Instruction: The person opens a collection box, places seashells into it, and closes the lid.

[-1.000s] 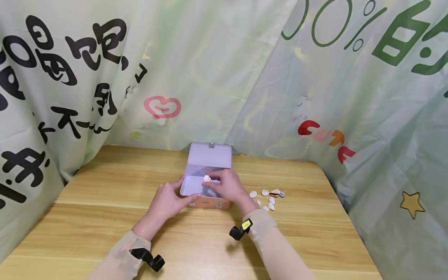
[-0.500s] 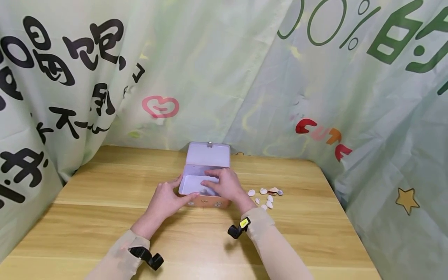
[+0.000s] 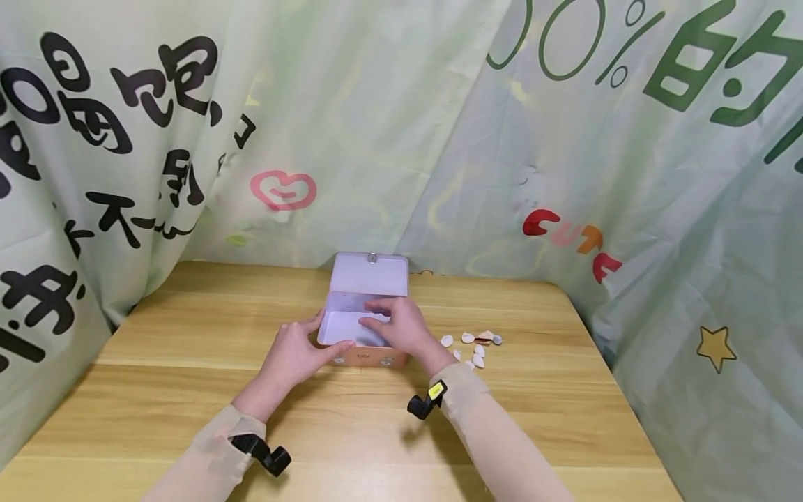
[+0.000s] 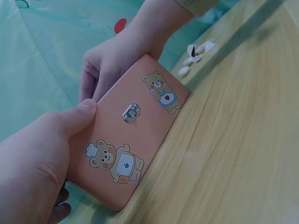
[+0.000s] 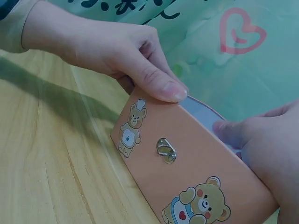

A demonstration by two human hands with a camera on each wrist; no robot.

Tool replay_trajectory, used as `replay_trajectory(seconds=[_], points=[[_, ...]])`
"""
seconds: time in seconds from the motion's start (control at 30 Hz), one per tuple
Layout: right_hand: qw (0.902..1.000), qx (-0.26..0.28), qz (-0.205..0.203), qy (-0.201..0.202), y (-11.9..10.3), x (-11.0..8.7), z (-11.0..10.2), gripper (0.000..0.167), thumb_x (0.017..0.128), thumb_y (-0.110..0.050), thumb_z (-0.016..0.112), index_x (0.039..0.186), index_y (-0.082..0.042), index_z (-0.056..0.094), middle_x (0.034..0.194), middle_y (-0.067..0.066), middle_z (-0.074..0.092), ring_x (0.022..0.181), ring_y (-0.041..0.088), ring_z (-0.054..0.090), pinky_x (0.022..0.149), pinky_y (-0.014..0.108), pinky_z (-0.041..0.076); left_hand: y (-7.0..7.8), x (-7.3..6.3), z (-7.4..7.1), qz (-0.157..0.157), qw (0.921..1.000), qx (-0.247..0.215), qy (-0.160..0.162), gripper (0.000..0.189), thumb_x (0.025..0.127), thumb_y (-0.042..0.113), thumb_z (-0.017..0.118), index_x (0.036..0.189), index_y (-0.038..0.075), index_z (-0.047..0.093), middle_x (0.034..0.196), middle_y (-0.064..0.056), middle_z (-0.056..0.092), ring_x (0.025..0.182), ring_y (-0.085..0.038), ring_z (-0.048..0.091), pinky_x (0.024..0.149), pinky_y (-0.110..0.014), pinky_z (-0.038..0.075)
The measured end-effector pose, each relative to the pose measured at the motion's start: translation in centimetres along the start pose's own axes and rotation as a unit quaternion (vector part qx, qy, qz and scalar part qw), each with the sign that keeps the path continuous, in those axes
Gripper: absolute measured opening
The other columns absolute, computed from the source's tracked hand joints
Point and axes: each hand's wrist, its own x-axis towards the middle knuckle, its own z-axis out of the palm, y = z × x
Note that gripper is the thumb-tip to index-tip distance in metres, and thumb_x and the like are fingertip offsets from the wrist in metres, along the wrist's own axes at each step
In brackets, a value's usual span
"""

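Note:
A small metal box with a hinged lid stands on the table; its raised lid (image 3: pixel 369 275) shows a lavender inside. The box's orange front (image 4: pixel 126 149) carries bear pictures and a silver clasp plate. My left hand (image 3: pixel 293 355) grips the box's left end, the thumb (image 5: pixel 170 91) on the front top edge and the fingers around the side. My right hand (image 3: pixel 404 326) is over the box's opening at the right, thumb and fingers spread apart with nothing between them. The box floor is partly hidden by this hand.
Several white shells (image 3: pixel 479 361) lie loose on the wooden table (image 3: pixel 533 404), right of the box, one brownish among them. A printed curtain (image 3: pixel 351 139) hangs close behind the table. Each wrist wears a black camera (image 3: pixel 262 453).
A second ago my right thumb and fingers pinched a white shell over the box; they have let it go inside. The left hand keeps its grip.

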Motion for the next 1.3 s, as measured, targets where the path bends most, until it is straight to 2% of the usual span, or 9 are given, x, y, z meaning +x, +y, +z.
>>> replay_trajectory(seconds=[0.13,0.23,0.37,0.53,0.63,0.9,1.07,1.3], points=[[0.9965,0.082,-0.009,0.016,0.6,-0.7,-0.3,0.023,0.094,-0.012,0.083,0.115,-0.001,0.08,0.112,0.01,0.079,0.104,0.025,0.075,0.093,0.038,0.059,0.0,-0.3,0.3,-0.014,0.9997,0.008,-0.017,0.098,0.081,0.058,0.089,0.147,-0.007,0.056,0.046,0.005,0.049,0.038,-0.003,0.026,0.04,-0.029,0.035],[0.9948,0.097,-0.021,0.024,0.9,-1.6,-1.0,0.023,0.093,-0.009,0.083,0.114,-0.001,0.08,0.113,0.01,0.079,0.107,0.026,0.074,0.096,0.041,0.058,-0.1,-0.6,0.5,-0.02,0.9994,0.006,-0.028,0.097,0.082,0.057,0.089,0.148,-0.006,0.055,0.046,0.005,0.049,0.036,-0.003,0.025,0.039,-0.029,0.036],[0.9948,0.095,-0.019,0.03,1.3,-2.7,-2.8,0.026,0.093,-0.009,0.084,0.117,-0.001,0.08,0.117,0.009,0.078,0.112,0.027,0.072,0.1,0.048,0.055,-0.2,-0.9,0.5,-0.023,0.9994,0.0,-0.027,0.098,0.082,0.056,0.089,0.148,-0.007,0.055,0.046,0.004,0.048,0.037,-0.004,0.026,0.038,-0.029,0.036],[0.9948,0.096,-0.006,0.031,2.3,-3.6,-5.5,0.027,0.094,-0.011,0.083,0.118,0.001,0.079,0.118,0.009,0.077,0.114,0.026,0.071,0.105,0.045,0.052,0.0,-0.9,0.1,-0.032,0.9992,-0.003,-0.025,0.102,0.08,0.062,0.088,0.148,-0.006,0.054,0.049,0.003,0.05,0.039,-0.004,0.024,0.039,-0.029,0.036],[0.9951,0.094,0.003,0.032,3.1,-4.4,-7.1,0.029,0.095,-0.013,0.082,0.121,0.0,0.078,0.121,0.011,0.076,0.117,0.029,0.069,0.106,0.048,0.051,0.2,-0.8,-0.1,-0.038,0.9989,-0.007,-0.029,0.103,0.08,0.062,0.088,0.148,-0.006,0.054,0.048,0.003,0.051,0.039,-0.005,0.024,0.038,-0.028,0.035],[0.996,0.065,0.046,0.04,5.9,-6.4,-10.8,0.034,0.098,-0.016,0.079,0.129,-0.002,0.074,0.127,0.013,0.073,0.123,0.033,0.066,0.108,0.052,0.049,0.2,-0.5,-0.3,-0.037,0.9989,-0.01,-0.028,0.1,0.081,0.056,0.09,0.149,-0.007,0.053,0.05,0.001,0.051,0.037,-0.005,0.024,0.037,-0.028,0.035],[0.9961,0.055,0.057,0.04,8.0,-7.9,-12.5,0.04,0.099,-0.018,0.079,0.132,0.002,0.071,0.132,0.017,0.07,0.128,0.039,0.061,0.109,0.058,0.046,0.2,-0.2,-0.3,-0.032,0.9991,-0.01,-0.027,0.099,0.082,0.056,0.089,0.149,-0.007,0.053,0.05,0.001,0.052,0.037,-0.004,0.024,0.036,-0.028,0.034],[0.995,0.024,0.091,0.033,10.8,-9.8,-13.9,0.042,0.097,-0.014,0.08,0.133,0.004,0.07,0.138,0.021,0.065,0.133,0.043,0.056,0.11,0.06,0.045,0.3,0.2,-0.3,-0.03,0.999,0.001,-0.033,0.1,0.082,0.057,0.089,0.148,-0.009,0.053,0.05,0.002,0.051,0.037,-0.004,0.024,0.037,-0.028,0.034]])
